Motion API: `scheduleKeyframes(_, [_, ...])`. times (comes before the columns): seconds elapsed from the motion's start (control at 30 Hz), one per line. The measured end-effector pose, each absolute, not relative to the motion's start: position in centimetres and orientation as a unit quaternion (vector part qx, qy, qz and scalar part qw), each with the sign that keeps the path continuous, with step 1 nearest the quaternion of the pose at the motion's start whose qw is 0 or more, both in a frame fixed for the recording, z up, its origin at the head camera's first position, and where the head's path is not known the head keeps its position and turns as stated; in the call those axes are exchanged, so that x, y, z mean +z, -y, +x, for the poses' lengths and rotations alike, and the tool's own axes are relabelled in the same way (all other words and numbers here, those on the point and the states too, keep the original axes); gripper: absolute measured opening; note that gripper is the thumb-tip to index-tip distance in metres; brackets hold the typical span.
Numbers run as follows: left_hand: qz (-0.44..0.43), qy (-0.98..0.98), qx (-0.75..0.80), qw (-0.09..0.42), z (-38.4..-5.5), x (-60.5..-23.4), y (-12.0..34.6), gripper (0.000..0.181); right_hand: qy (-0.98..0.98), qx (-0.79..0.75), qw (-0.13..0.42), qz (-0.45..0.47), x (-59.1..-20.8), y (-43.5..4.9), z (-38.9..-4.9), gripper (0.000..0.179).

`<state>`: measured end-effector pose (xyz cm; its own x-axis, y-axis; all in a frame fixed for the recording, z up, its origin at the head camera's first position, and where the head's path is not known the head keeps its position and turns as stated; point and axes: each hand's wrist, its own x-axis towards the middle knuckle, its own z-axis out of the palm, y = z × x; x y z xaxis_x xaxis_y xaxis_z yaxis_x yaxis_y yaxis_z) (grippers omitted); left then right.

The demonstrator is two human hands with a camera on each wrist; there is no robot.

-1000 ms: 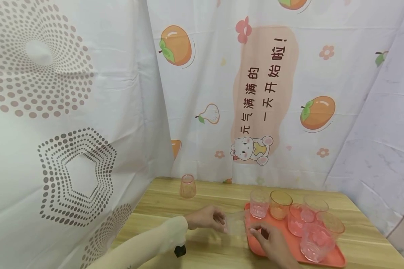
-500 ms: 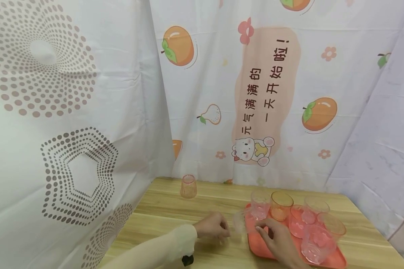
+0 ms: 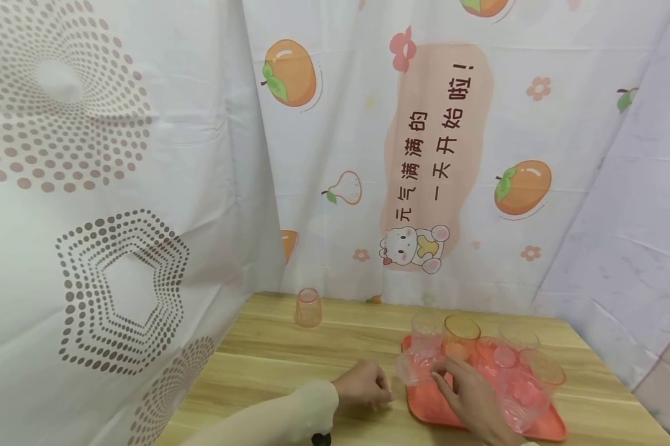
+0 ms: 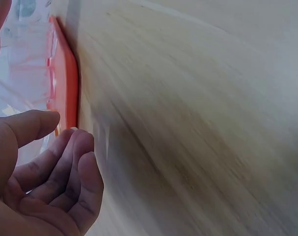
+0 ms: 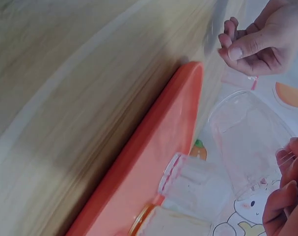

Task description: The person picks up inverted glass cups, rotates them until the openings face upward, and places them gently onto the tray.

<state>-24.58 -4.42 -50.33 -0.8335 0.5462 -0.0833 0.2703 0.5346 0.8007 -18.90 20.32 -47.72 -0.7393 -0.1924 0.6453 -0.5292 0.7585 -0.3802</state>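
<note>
My right hand [image 3: 468, 393] grips a clear cup [image 5: 247, 140] by one end, with fingertips and thumb pinching it. Seen from the head, the cup lies tilted on its side over the left part of a red tray [image 3: 435, 409]. To the left of the tray, low over the wooden table [image 3: 268, 359], is my left hand [image 3: 364, 384], its fingers loosely curled and nothing in them. The left wrist view shows the same hand's bent fingers [image 4: 87, 182] beside the tray's edge. Part of the right hand runs out of the right wrist view.
Several see-through cups stand on the tray, among them an amber cup [image 3: 460, 334] and a clear cup [image 3: 426, 328] at its back. A pink cup [image 3: 308, 308] stands alone at the back left. Patterned curtains [image 3: 335, 186] hang behind the table.
The clear cup has gone from between both hands to over the tray, now in my right hand alone. My left hand has let go and moved slightly down and right.
</note>
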Motion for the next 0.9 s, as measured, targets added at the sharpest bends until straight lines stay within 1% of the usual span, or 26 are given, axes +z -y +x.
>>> scheduleKeyframes(0.13, [0.259, -0.868, 0.397, 0.147, -24.4, -50.5, 3.7, 0.022, 0.880, 0.267, 0.324, 0.223, -47.8, -21.0, -19.2, 0.028])
scheduleKeyframes(0.2, [0.266, -0.873, 0.385, 0.138, -24.2, -50.6, 3.4, 0.022, 0.874, 0.260, 0.336, 0.236, -47.9, -21.3, -19.3, 0.024])
scheduleKeyframes(0.27, [0.269, -0.879, 0.373, 0.129, -24.1, -50.5, 3.1, 0.021, 0.871, 0.256, 0.344, 0.242, -47.9, -21.6, -19.5, 0.024])
scheduleKeyframes(0.33, [0.269, -0.882, 0.365, 0.126, -24.0, -50.5, 2.7, 0.021, 0.870, 0.254, 0.345, 0.243, -48.0, -21.9, -19.6, 0.024])
scheduleKeyframes(0.43, [0.268, -0.883, 0.362, 0.134, -23.9, -50.5, 2.2, 0.022, 0.870, 0.249, 0.348, 0.246, -48.0, -22.4, -19.7, 0.027])
scheduleKeyframes(0.57, [0.278, -0.888, 0.343, 0.131, -23.9, -50.8, 1.4, 0.029, 0.867, 0.230, 0.366, 0.249, -48.2, -23.0, -20.1, 0.028])
scheduleKeyframes(0.7, [0.298, -0.901, 0.302, 0.096, -24.0, -51.4, 0.7, 0.038, 0.864, 0.212, 0.384, 0.247, -48.4, -23.5, -20.2, 0.033])
scheduleKeyframes(0.9, [0.295, -0.909, 0.285, 0.070, -23.9, -51.7, -0.1, 0.042, 0.877, 0.202, 0.372, 0.227, -48.4, -24.2, -20.5, 0.031])
